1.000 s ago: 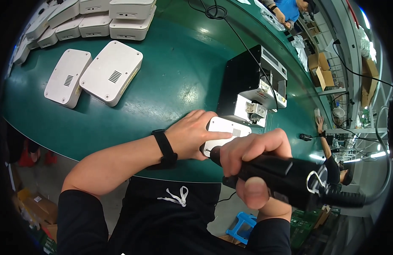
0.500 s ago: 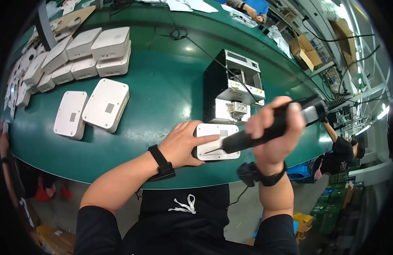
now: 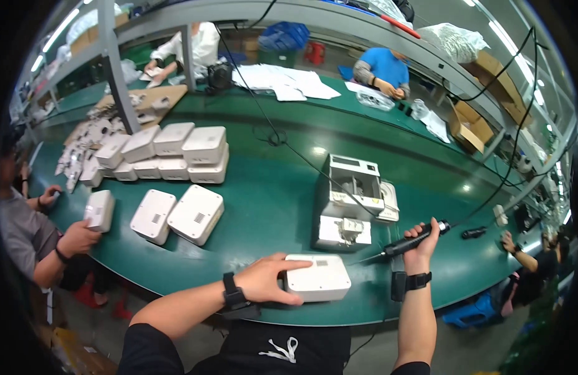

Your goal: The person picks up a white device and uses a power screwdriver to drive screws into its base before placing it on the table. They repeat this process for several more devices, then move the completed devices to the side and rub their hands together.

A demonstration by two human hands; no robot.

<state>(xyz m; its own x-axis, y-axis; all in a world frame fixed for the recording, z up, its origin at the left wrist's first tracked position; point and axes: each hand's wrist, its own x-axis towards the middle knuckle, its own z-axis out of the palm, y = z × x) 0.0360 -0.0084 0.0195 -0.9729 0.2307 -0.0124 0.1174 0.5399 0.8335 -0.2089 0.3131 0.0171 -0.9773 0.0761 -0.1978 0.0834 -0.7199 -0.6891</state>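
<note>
Clasping box (image 3: 321, 279), driver (image 3: 397, 247) beside it

Left grip (image 3: 270, 280) holds the box's left end, forefinger over its top, thumb near-side. Right grip (image 3: 422, 245), above an upright forearm, wraps the slim black driver, thin-tipped. Smooth, white and round-cornered, the box lies on the glossy green bench (image 3: 270, 219).

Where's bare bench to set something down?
Bare: green bench between the white box pair and the machine; another, beyond the screwdriver, between the white case beside the machine and the black object. Crowded: upper left, at the stacked white boxes, and the narrow strip between the machine and the box under the left hand.
</note>
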